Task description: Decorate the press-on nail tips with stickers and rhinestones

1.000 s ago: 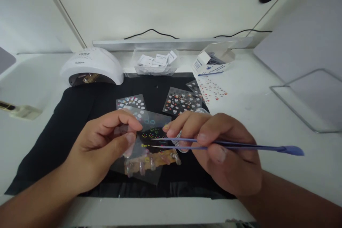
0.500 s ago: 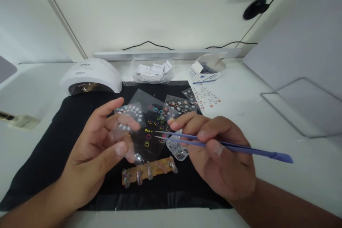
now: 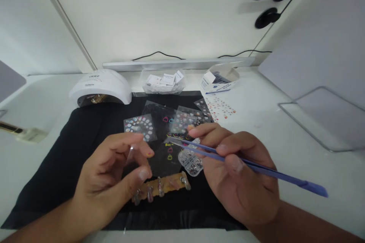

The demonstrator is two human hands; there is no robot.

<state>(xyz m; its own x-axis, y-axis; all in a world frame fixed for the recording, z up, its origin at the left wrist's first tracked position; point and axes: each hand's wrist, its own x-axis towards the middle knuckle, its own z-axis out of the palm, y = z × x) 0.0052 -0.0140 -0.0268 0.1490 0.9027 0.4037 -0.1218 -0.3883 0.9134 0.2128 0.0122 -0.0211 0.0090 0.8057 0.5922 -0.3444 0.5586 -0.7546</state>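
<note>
My right hand (image 3: 239,167) pinches blue tweezers (image 3: 265,171) between thumb and fingers. Their metal tips point left, over a dark see-through sticker sheet (image 3: 159,163) with neon drawings. My left hand (image 3: 111,174) is raised with fingers bent and apart from the thumb. A tiny pink-and-yellow spot (image 3: 149,154) shows at one fingertip; whether it is a sticker I cannot tell. Below the hands lies a tan strip (image 3: 172,182) bearing several glittery nail tips. Beside my right hand sits a clear compartment case (image 3: 192,161) of small decorations.
A sheet of white ovals (image 3: 139,127) and another sticker sheet (image 3: 185,115) lie on the black cloth (image 3: 80,133). Behind stand a white nail lamp (image 3: 101,85), a clear bin of packets (image 3: 164,83) and an open box (image 3: 219,79). A small bottle (image 3: 31,134) is at left.
My left hand has lowered slightly, and its fingers have curled closer to the thumb. The tweezers tilt more steeply, their tips closer together. The view has shifted a little.
</note>
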